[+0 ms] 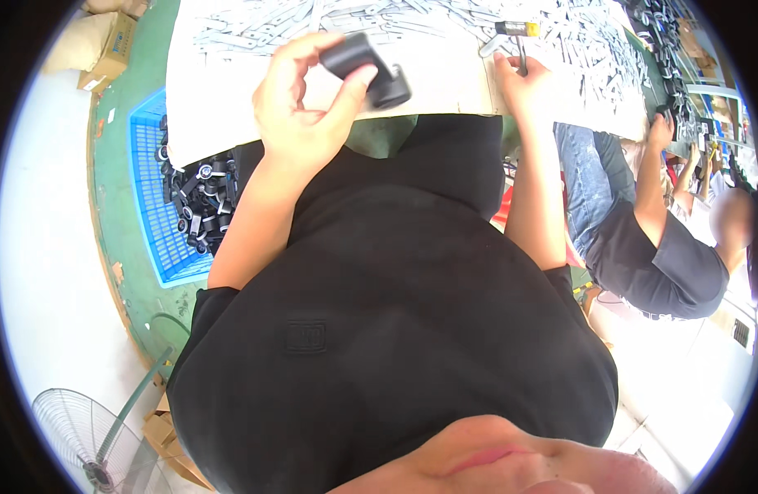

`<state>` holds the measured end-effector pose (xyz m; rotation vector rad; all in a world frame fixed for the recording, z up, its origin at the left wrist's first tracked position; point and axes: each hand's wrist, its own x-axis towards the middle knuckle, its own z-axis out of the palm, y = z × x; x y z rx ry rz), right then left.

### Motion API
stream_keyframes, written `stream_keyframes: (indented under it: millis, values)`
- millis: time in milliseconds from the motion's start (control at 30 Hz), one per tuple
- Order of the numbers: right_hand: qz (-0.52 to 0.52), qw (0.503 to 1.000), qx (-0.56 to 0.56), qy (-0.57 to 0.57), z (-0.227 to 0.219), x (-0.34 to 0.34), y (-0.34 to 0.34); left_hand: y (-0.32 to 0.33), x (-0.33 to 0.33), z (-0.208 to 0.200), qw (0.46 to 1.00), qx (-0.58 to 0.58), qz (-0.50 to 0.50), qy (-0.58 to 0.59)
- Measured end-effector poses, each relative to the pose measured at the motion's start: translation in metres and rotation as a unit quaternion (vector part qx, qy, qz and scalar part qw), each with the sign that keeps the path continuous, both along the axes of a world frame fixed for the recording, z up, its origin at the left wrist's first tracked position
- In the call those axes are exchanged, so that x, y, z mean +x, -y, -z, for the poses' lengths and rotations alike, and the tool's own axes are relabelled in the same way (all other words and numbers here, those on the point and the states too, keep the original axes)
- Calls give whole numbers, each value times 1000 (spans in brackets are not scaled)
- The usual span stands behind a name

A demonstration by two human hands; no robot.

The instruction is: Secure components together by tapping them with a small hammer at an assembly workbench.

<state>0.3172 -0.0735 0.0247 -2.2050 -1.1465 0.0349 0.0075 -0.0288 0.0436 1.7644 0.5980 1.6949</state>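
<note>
Raised over the near edge of the worktable, my left hand [309, 99] is closed on a black plastic part [364, 70]. The part has a rounded body and a bracket-like end, slightly smeared by motion. My right hand [523, 86] is over the table to the right, its fingers closed round the thin dark shaft of a small hammer [517, 30]. The hammer's black-and-yellow head lies crosswise above my fingers. Many flat grey metal strips [560, 49] are spread in loose heaps beyond both hands.
A blue plastic crate [148, 198] of black parts with silvery rings [204, 193] stands left of the pale worktable [231, 103]. A standing fan [79, 436] is at lower left, cardboard boxes [116, 49] at upper left. On the right a co-worker [655, 255] sits close by.
</note>
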Motion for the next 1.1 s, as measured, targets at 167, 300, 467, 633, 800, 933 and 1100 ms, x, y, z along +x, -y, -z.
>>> stream_keyframes:
  millis: [167,300,467,633,800,933,1100]
  values:
    - [27,996,-62,63,10,1,-28,-1,16,-24,970,87,-16,-228]
    - [4,998,-44,48,21,-3,-30,10,32,-10,872,136,-16,-470]
    - [9,995,91,-32,25,19,-11,8,37,-12,875,175,-90,-442]
    - [-131,955,221,-149,6,-9,22,-6,19,-3,884,123,-67,-445]
    - [-174,898,193,-356,-11,-39,25,-3,34,1,904,173,8,-392]
    - [-233,814,200,-493,16,-48,15,-4,39,12,888,169,4,-427]
    - [-261,796,184,-514,12,-36,15,-4,39,23,900,196,-17,-388]
